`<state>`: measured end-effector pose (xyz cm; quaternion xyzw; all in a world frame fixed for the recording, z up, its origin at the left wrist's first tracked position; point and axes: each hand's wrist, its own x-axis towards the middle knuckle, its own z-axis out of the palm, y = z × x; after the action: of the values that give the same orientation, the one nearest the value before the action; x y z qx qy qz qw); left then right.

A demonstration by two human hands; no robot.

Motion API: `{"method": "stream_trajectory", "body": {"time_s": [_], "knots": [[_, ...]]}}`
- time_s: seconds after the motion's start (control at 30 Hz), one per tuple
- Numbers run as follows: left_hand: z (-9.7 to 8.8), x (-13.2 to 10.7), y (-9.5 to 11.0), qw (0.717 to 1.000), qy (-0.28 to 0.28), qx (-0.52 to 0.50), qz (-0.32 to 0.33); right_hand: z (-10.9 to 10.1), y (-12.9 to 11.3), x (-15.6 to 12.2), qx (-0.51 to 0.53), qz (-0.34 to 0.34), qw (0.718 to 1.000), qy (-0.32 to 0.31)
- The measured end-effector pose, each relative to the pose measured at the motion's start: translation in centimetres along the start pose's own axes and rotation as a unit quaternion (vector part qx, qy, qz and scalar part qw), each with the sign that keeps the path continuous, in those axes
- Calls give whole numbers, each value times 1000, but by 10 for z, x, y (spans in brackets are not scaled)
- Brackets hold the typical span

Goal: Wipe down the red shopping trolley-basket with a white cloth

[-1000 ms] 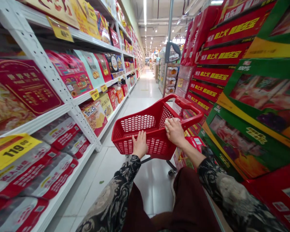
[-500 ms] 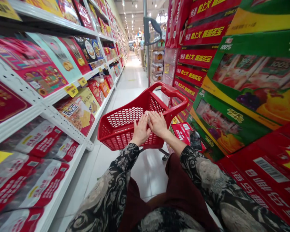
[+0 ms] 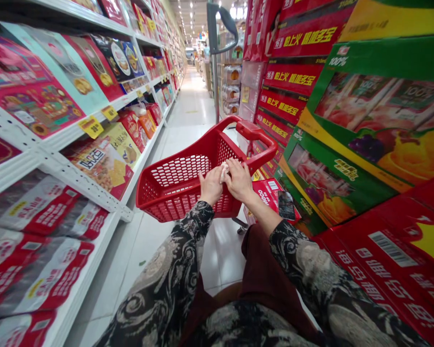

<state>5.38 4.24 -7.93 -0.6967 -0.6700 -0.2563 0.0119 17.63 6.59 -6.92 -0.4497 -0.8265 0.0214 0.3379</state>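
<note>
My left hand (image 3: 211, 185) and my right hand (image 3: 238, 180) meet above the near side of a red plastic shopping basket on a wheeled cart (image 3: 166, 200). A small crumpled white tissue (image 3: 224, 171) sits pressed between them, and my right fingers close on it. My left fingers touch its other side, but its grip is hard to judge. A long red handle (image 3: 255, 130) rises at the basket's far end. The basket's inside holds nothing visible. Patterned black sleeves (image 3: 173, 260) cover both my forearms.
White metal shelves (image 3: 79, 178) with boxed goods and yellow price tags line the left. Stacked red and green juice cartons (image 3: 350, 125) stand on the right. A phone (image 3: 285, 205) lies on a red box (image 3: 264, 197) near the cart. A tiled aisle floor (image 3: 191, 106) runs ahead.
My hands have drawn closer over the basket, with the tissue now between them. The view has moved forward along the aisle, and the basket sits further left in the picture.
</note>
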Motion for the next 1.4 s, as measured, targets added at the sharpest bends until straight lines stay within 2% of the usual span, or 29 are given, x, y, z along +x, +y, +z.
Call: {"method": "stream_trajectory", "body": {"time_s": [0.17, 0.23, 0.37, 0.47, 0.57, 0.73, 0.83, 0.9, 1.07, 1.17, 1.27, 1.4], "knots": [[-5, -21, -32, 999, 23, 33, -23, 2, 2, -4, -56, -20, 998, -3], [-6, -24, -31, 999, 14, 37, -17, 3, -1, -5, -67, -20, 998, -8], [-2, -19, -7, 999, -7, 36, 30, 5, -5, -5, -64, -12, 998, -24], [4, -13, 4, 999, -5, 22, 33, 7, -2, -6, -58, -10, 998, -21], [7, -12, -4, 1000, 15, 19, 14, 8, 2, -8, -58, -14, 998, -15], [4, -26, -42, 997, 50, 53, -24, 9, 5, -10, -52, -28, 998, -10], [3, -34, -54, 995, 72, 50, -45, 11, 3, -11, -45, -26, 999, -4], [6, -34, -51, 996, 83, 33, -27, 13, 2, -11, -43, -22, 999, -1], [25, -18, -26, 992, 105, -41, 56, 14, 0, -12, -42, -21, 999, -1], [35, -10, -19, 985, 123, -94, 77, 13, 1, -12, -42, -18, 999, -1], [37, -9, -25, 985, 120, -99, 68, 13, 3, -12, -46, -18, 999, 6], [24, -19, -49, 994, 83, -33, 55, 12, 5, -13, -47, -22, 999, 2]]}}
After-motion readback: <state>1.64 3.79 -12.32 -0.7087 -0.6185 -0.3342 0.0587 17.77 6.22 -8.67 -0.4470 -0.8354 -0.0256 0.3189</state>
